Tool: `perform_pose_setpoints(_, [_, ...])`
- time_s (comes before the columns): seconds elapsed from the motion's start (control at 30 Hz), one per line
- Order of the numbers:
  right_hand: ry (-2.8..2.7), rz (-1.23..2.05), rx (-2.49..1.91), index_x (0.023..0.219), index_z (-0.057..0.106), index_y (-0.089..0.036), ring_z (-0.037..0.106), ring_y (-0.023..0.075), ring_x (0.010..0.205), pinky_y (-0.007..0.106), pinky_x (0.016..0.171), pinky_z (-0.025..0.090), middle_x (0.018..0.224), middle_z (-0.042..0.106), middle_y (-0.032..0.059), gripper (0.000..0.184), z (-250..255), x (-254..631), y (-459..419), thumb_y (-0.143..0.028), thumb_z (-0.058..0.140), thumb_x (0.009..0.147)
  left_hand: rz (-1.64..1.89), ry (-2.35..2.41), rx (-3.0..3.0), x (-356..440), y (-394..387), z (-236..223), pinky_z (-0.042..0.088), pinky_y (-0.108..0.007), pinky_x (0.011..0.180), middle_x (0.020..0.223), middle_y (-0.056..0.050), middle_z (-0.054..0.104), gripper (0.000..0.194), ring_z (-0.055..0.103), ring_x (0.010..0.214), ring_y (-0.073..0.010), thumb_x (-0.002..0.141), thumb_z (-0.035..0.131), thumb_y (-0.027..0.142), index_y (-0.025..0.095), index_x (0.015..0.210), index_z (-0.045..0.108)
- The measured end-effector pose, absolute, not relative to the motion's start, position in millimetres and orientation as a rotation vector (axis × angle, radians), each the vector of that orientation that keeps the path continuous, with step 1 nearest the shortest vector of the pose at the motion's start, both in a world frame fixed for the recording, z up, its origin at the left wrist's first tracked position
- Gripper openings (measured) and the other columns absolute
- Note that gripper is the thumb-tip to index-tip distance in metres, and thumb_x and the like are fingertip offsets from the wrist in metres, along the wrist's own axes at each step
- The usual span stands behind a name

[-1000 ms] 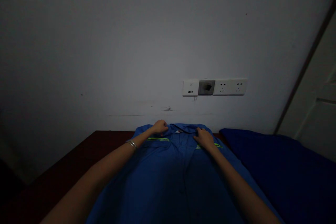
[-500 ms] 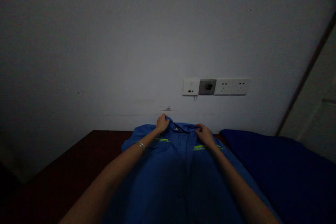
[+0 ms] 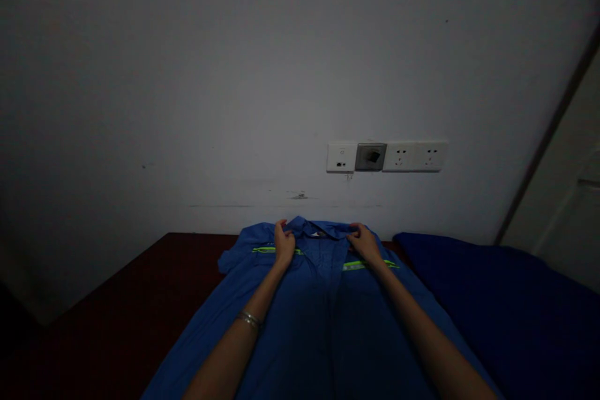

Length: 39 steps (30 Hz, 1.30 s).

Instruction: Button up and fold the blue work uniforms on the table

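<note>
A blue work shirt (image 3: pixel 300 312) with yellow-green reflective strips on its chest lies spread front side up, collar towards the wall. My left hand (image 3: pixel 284 245), with bracelets at the wrist, is at the left side of the collar, thumb and fingers bent around the cloth. At the collar's right side, my right hand (image 3: pixel 365 244) pinches the edge between thumb and fingers. Between the hands, the collar (image 3: pixel 323 229) stands partly raised, and a pale label shows inside its neck opening. The lower shirt fades into shadow.
Beneath the shirt is a dark red tabletop (image 3: pixel 140 281) set against a pale wall (image 3: pixel 234 106). Dark blue cloth (image 3: pixel 497 287) lies on the right. Sockets and switch plates (image 3: pixel 387 157) sit on the wall above, and a door (image 3: pixel 572 200) stands far right.
My left hand has moved slightly left and down along the collar, and its forearm has swung inward. The lifted left collar part sits lower. My right hand has barely moved.
</note>
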State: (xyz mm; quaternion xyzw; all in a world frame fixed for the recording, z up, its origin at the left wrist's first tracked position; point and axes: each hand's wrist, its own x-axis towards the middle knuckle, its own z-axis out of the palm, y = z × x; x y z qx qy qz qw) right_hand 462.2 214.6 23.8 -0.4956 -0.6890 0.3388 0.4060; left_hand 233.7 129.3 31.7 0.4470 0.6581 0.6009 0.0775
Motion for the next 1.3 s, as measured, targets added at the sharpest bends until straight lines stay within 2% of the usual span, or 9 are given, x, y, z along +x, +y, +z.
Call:
perform_pose_setpoints(0.3, [-1.792, 0.917, -1.287, 0.116, 0.048, -0.011, 0.061, 0.0122, 0.049, 0.018, 0.046, 0.046, 0.064, 0.066, 0.0027, 0.037, 30, 468, 208, -0.020, 0.048, 0.080, 1.790, 2.272, 1.458, 238, 100, 14, 0.045, -0.033, 0.079, 0.092, -0.003, 0.042, 0.039, 0.049, 0.085, -0.0151, 0.063, 0.047, 0.000, 0.019, 0.096, 0.039])
perform_pose_setpoints(0.53, [-1.917, 0.735, -1.399, 0.109, 0.055, -0.011, 0.061, 0.0132, 0.048, 0.020, 0.047, 0.045, 0.069, 0.068, 0.0065, 0.034, 40, 479, 200, -0.027, 0.047, 0.080, 1.514, 2.348, 1.586, 236, 85, 14, 0.041, -0.025, 0.064, 0.071, 0.003, 0.046, 0.013, 0.049, 0.068, -0.0128, 0.069, 0.050, 0.012, 0.019, 0.076, 0.043])
perform_pose_setpoints(0.6, [-1.949, 0.725, -1.414, 0.102, 0.060, -0.011, 0.061, 0.0142, 0.048, 0.021, 0.047, 0.045, 0.065, 0.068, 0.0058, 0.030, 47, 485, 197, -0.027, 0.048, 0.079, 1.435, 2.336, 1.613, 235, 84, 20, 0.039, -0.022, 0.059, 0.063, 0.004, 0.047, 0.006, 0.049, 0.061, -0.0119, 0.072, 0.052, 0.021, 0.018, 0.072, 0.047])
perform_pose_setpoints(0.73, [-2.006, 0.770, -1.422, 0.070, 0.066, -0.014, 0.059, 0.0146, 0.044, 0.021, 0.046, 0.046, 0.046, 0.061, 0.0023, 0.018, 57, 493, 188, -0.025, 0.052, 0.074, 1.113, 2.246, 1.633, 235, 81, 33, 0.036, -0.021, 0.051, 0.052, 0.002, 0.052, 0.025, 0.052, 0.053, -0.0119, 0.075, 0.054, 0.033, 0.016, 0.057, 0.053])
perform_pose_setpoints(0.8, [-2.034, 0.828, -1.410, 0.057, 0.062, -0.015, 0.057, 0.0141, 0.041, 0.022, 0.045, 0.047, 0.042, 0.059, 0.0021, 0.021, 56, 494, 181, -0.025, 0.053, 0.073, 0.965, 2.159, 1.561, 237, 78, 37, 0.035, -0.021, 0.046, 0.047, 0.001, 0.052, 0.034, 0.049, 0.043, -0.0104, 0.078, 0.049, 0.034, 0.014, 0.051, 0.053])
perform_pose_setpoints(0.9, [-2.037, 1.021, -1.398, 0.050, 0.058, -0.016, 0.056, 0.0143, 0.039, 0.023, 0.041, 0.047, 0.041, 0.058, 0.0029, 0.025, 49, 491, 169, -0.027, 0.055, 0.073, 0.849, 2.033, 1.436, 241, 75, 39, 0.034, -0.019, 0.039, 0.046, 0.001, 0.054, 0.032, 0.044, 0.033, -0.0075, 0.079, 0.047, 0.030, 0.012, 0.055, 0.056])
perform_pose_setpoints(1.07, [-1.991, 1.163, -1.370, 0.061, 0.057, -0.014, 0.059, 0.0153, 0.042, 0.023, 0.038, 0.048, 0.049, 0.061, 0.0051, 0.026, 36, 478, 147, -0.032, 0.051, 0.078, 0.819, 1.849, 1.301, 252, 72, 35, 0.037, -0.017, 0.035, 0.057, -0.002, 0.063, 0.017, 0.052, 0.035, -0.0080, 0.078, 0.048, 0.022, 0.011, 0.069, 0.056])
perform_pose_setpoints(1.2, [-1.973, 1.102, -1.314, 0.087, 0.057, -0.011, 0.062, 0.0145, 0.049, 0.021, 0.039, 0.048, 0.069, 0.066, 0.0074, 0.020, 29, 466, 134, -0.028, 0.051, 0.079, 0.951, 1.719, 1.175, 261, 70, 31, 0.041, -0.016, 0.037, 0.073, -0.006, 0.067, 0.013, 0.057, 0.041, -0.0084, 0.078, 0.048, 0.018, 0.011, 0.085, 0.054])
perform_pose_setpoints(1.3, [-1.957, 1.052, -1.293, 0.107, 0.051, -0.009, 0.063, 0.0139, 0.054, 0.020, 0.039, 0.048, 0.080, 0.067, 0.0086, 0.032, 25, 457, 128, -0.024, 0.052, 0.078, 1.115, 1.613, 1.031, 265, 72, 28, 0.045, -0.017, 0.041, 0.078, -0.007, 0.066, 0.017, 0.062, 0.049, -0.0102, 0.078, 0.047, 0.015, 0.011, 0.094, 0.051])
